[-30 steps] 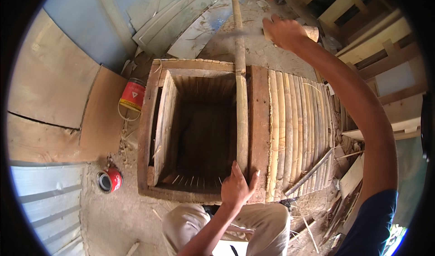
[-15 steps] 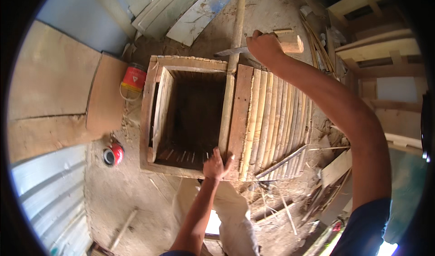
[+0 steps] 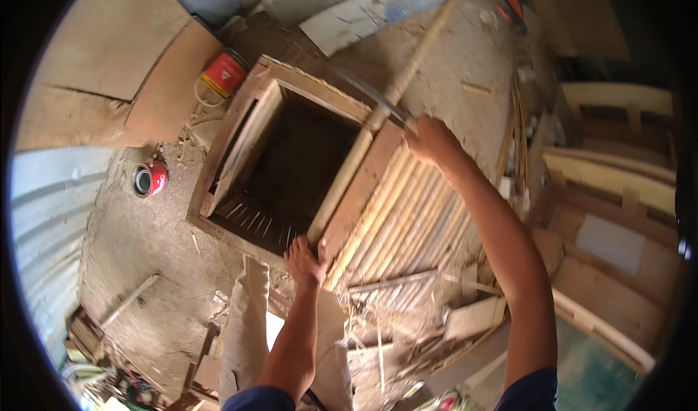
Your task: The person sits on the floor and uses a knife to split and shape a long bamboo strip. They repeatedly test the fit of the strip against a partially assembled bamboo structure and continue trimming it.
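Observation:
A long pale pole [image 3: 425, 44] slants across a wooden box frame [image 3: 211, 131], its near part lying along the right side of the dark opening. At the frame's near edge, my left hand [image 3: 306, 264] is closed round the near end of the pole. My right hand [image 3: 430, 142] grips a tool with a long narrow blade [image 3: 371, 93]; the blade crosses the pole just past the box's far right corner. The handle is hidden in my hand, and blur hides whether the blade has teeth. A reddish-brown board [image 3: 363, 182] runs beside the pole.
Pale slats [image 3: 403, 211] cover the box's right part, below my right forearm. Left of the box are a red container [image 3: 224, 73] and a red can [image 3: 150, 179]. Wood scraps [image 3: 472, 316] litter the ground near right; wooden racks [image 3: 618, 171] stand at the right.
The view has turned, so the box appears tilted and further left. My right hand has come nearer along the blade's line, to the right of the pole. My left hand keeps its place on the frame edge.

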Action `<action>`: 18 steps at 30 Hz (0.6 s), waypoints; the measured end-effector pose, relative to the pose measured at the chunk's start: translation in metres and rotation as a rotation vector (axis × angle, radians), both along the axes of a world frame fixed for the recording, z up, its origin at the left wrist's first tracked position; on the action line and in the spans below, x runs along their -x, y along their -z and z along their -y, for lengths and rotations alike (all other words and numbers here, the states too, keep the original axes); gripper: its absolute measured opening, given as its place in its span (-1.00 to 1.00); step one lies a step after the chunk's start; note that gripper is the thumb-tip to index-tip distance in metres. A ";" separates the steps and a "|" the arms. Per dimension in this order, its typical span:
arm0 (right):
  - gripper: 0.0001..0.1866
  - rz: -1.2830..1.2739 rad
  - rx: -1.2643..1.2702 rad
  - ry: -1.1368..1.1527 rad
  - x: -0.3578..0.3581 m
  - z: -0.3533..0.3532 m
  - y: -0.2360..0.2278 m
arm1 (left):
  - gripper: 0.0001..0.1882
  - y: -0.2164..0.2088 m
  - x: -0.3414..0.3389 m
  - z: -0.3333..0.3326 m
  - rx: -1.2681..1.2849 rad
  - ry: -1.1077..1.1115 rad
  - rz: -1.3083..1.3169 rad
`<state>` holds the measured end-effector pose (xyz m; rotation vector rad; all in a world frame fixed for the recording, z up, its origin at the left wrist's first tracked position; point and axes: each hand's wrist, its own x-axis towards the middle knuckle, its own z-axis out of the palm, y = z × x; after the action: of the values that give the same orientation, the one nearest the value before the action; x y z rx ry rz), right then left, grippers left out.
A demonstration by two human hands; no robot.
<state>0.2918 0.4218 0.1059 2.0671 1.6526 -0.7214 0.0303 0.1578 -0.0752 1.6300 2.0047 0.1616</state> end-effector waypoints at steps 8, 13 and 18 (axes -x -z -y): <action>-0.52 0.099 0.246 -0.175 0.004 -0.022 0.039 | -0.51 -0.002 0.003 0.000 0.014 -0.015 0.037; -0.54 -0.003 0.496 -0.248 -0.003 -0.055 0.016 | -0.54 -0.001 0.002 0.001 -0.022 -0.059 0.053; -0.53 0.039 0.680 -0.392 0.008 -0.085 -0.018 | -0.56 0.000 0.002 0.000 -0.004 -0.068 0.038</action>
<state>0.2838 0.5070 0.1239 1.2374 1.4527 -0.9282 0.0286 0.1573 -0.0749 1.5506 2.0335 0.2201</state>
